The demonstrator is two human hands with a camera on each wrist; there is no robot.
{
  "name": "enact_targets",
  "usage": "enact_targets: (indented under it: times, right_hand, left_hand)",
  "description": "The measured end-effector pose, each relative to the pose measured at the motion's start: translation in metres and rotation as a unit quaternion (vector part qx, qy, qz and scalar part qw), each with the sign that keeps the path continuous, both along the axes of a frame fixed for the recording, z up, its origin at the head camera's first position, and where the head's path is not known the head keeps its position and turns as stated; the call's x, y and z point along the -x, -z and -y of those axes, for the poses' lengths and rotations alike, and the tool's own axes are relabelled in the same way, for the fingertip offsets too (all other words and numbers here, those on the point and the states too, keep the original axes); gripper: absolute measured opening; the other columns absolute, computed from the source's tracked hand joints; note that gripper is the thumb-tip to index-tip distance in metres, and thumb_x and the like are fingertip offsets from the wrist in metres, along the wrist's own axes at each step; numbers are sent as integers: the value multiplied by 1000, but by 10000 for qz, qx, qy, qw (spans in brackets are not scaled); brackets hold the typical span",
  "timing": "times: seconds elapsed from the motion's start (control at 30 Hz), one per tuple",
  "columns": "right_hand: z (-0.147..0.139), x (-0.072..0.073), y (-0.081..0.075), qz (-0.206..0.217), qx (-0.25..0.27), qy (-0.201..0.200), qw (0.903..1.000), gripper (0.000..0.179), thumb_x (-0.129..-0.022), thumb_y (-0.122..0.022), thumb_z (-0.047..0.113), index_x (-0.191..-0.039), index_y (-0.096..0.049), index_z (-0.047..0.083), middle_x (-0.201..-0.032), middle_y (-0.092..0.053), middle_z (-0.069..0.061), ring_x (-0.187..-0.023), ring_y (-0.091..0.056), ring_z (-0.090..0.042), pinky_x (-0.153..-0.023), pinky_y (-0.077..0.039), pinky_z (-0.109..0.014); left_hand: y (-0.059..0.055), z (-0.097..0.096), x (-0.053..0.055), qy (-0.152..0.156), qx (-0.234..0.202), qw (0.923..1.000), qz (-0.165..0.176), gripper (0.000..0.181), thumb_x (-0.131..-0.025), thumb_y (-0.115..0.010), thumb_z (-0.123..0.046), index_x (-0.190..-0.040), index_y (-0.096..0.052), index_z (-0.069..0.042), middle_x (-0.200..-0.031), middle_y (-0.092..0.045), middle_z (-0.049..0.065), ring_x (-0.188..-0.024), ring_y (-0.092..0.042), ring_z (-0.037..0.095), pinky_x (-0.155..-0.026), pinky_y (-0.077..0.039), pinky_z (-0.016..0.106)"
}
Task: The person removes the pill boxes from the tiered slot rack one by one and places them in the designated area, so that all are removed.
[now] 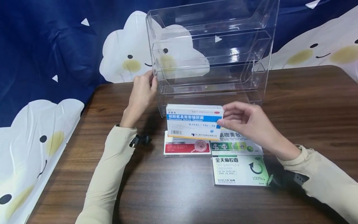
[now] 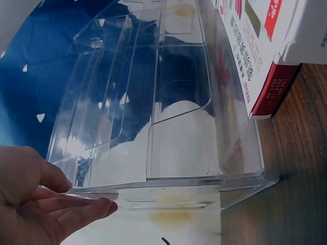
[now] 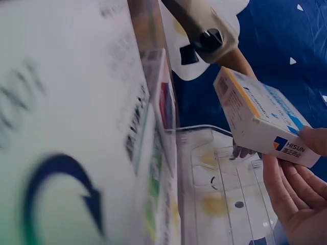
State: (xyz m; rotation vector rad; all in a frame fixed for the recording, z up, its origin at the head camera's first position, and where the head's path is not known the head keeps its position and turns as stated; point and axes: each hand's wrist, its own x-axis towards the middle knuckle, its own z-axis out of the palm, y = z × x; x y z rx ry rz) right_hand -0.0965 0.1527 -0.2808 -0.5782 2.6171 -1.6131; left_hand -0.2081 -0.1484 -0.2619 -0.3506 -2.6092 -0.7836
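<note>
In the head view a clear plastic tiered rack [image 1: 207, 88] stands at the back of the table. My left hand [image 1: 142, 93] pinches its left side edge; the left wrist view shows the thumb and fingers on either side of that clear wall [image 2: 138, 185]. My right hand [image 1: 250, 124] grips a white and blue medicine box [image 1: 193, 124] by its right end, thumb in front and fingers behind. That box is held up before the rack's lower tier, its printed front facing me. From the right wrist view its end panel [image 3: 286, 145] reads HISUN.
Below the held box lie a red and white medicine box [image 1: 185, 148], a white and green one [image 1: 237, 146] and a Tall Gastrodia capsule box [image 1: 240, 171]. They sit close together on the brown wooden table [image 1: 173, 193]. A blue curtain [image 1: 70, 40] with clouds hangs behind.
</note>
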Motion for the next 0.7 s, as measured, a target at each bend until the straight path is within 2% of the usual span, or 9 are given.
enact_targets:
  times: [0.2, 0.5, 0.7]
  right_hand:
    - [-3, -12, 7, 352, -312, -3, 9989, 39, -86, -73, 14, -120, -62, 0, -101, -70, -11, -87, -67, -8, -74, -55, -18]
    - [2, -22, 19, 782, -103, -239, 9966, 38, -85, -74, 14, -117, -62, -4, -100, -69, -10, -89, -67, -11, -77, -56, -21]
    - [7, -29, 24, 889, -107, -398, 9952, 37, -84, -75, 17, -114, -64, -2, -99, -69, -7, -87, -68, -12, -75, -57, -23]
  left_hand:
    - [1, 0, 1, 18, -21, 10000, -52, 27, -98, -47, -7, -112, -64, 9, -101, -70, 23, -77, -63, 26, -74, -55, 36]
    - [2, 1, 0, 33, -55, 9999, -88, 26, -97, -47, -5, -108, -65, 10, -98, -70, 23, -76, -62, 25, -74, -55, 37]
    - [2, 1, 0, 43, -46, 9999, -122, 25, -97, -48, -5, -107, -65, 9, -96, -71, 22, -76, -61, 25, -74, -55, 37]
